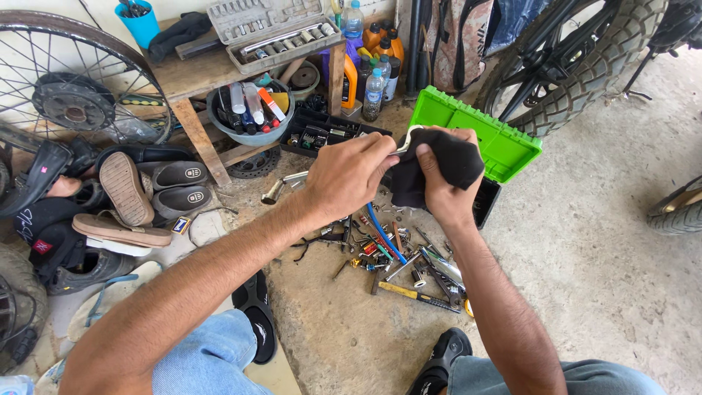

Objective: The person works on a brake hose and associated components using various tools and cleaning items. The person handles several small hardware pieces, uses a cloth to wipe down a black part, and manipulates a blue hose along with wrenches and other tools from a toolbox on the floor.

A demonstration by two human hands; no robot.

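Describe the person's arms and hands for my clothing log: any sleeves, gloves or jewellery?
Both forearms are bare up to the picture's edge, with no sleeves showing. The left hand and right hand wear no gloves; no watch or bracelet shows on either wrist, and no ring is visible on the fingers.

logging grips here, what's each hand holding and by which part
The left hand pinches one end of a small curved metal tool. The right hand grips a black cloth bunched around the tool's other end.
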